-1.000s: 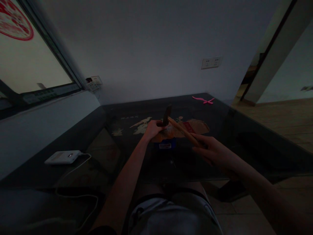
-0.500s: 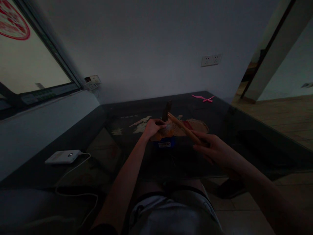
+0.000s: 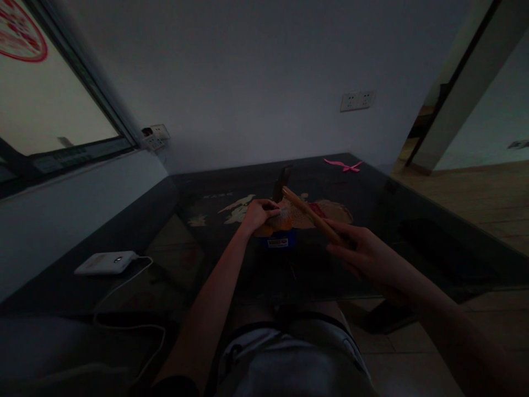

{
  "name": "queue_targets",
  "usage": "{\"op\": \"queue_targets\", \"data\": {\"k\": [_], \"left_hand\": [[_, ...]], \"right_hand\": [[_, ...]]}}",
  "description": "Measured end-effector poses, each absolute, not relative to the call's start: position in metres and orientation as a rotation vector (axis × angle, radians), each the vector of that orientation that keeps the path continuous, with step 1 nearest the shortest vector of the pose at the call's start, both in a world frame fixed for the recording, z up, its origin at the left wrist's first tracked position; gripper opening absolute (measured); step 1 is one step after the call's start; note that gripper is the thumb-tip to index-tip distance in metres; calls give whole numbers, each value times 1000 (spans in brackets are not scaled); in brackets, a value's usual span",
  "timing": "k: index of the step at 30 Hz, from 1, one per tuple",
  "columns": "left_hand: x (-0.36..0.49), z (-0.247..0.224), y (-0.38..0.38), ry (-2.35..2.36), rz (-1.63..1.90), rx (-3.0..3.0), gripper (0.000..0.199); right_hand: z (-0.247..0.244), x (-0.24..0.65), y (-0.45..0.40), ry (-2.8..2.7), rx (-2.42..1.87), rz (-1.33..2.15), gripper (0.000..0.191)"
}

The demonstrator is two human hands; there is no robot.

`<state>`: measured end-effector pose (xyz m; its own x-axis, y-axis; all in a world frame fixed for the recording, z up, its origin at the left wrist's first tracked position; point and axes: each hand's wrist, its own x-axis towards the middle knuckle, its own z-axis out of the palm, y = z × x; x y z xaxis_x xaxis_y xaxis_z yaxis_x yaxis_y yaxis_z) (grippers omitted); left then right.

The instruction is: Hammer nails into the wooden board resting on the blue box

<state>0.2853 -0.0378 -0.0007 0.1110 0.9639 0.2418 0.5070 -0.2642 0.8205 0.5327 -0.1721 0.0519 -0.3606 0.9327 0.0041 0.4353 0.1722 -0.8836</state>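
Observation:
My right hand is wrapped round the wooden handle of a hammer. The hammer's dark head stands just beyond the fingertips of my left hand. That hand's thumb and fingers are pinched together over an orange and whitish item; whether they grip it or something small on it is too dark to tell. Directly beneath sits a blue object with a pale label on its front. A tan, speckled patch with a red band shows behind the hammer handle.
On the dark glossy table a white power bank lies at the left, its white cable trailing over the near edge. A pink ribbon-like item is at the far right. A flat dark object lies on the right. Wall sockets are behind.
Both hands keep nearly the same place and grip. The hammer's head has shifted very slightly up and to the left, and the whole view has moved a little.

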Motion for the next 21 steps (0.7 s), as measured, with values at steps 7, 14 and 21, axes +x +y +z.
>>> {"op": "queue_targets", "data": {"k": [7,14,21], "left_hand": [[284,1,-38,1426,1027,1879,19],[285,3,-41,1458,1023,1908,18],[285,10,-44,1484,992,1982,14]], "right_hand": [[45,532,-168,-1882,-1308,1114,61],[47,531,-172,-1806,-1270,1176,64],[42,535,-172,-1776,-1256,1201,62]]}}
